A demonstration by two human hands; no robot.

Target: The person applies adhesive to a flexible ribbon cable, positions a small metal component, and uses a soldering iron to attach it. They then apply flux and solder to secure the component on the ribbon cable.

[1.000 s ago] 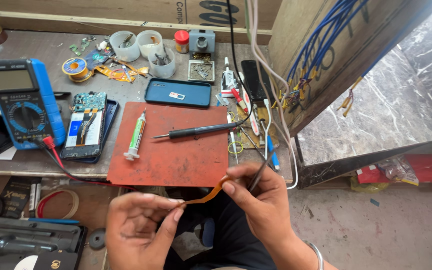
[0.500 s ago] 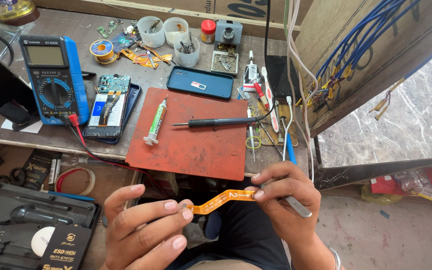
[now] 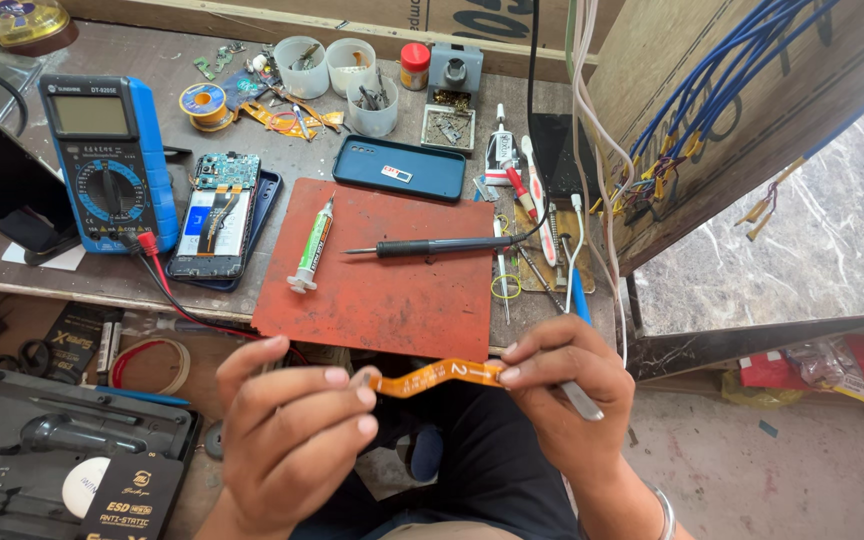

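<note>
An orange flex ribbon cable [image 3: 439,376] stretches between both hands below the bench edge. My left hand [image 3: 292,430] pinches its left end with thumb and fingers. My right hand [image 3: 562,385] pinches the right end and also holds a grey metal tool [image 3: 580,400] that pokes out at the lower right. Just beyond the hands lies a red-brown work mat [image 3: 392,290] carrying a syringe of paste [image 3: 312,245] and a black soldering iron [image 3: 442,245].
On the bench stand a blue multimeter [image 3: 107,165] with a red lead, an opened phone [image 3: 214,215], a dark phone back cover [image 3: 399,168], solder spool [image 3: 202,103], small cups [image 3: 337,65] of parts and tweezers. A black toolkit case [image 3: 52,450] lies lower left. A wooden board with blue wires [image 3: 712,110] stands at right.
The view has tilted down and nearer. Both hands have dropped lower from the bench edge, with the orange cable now pulled out flatter between them.
</note>
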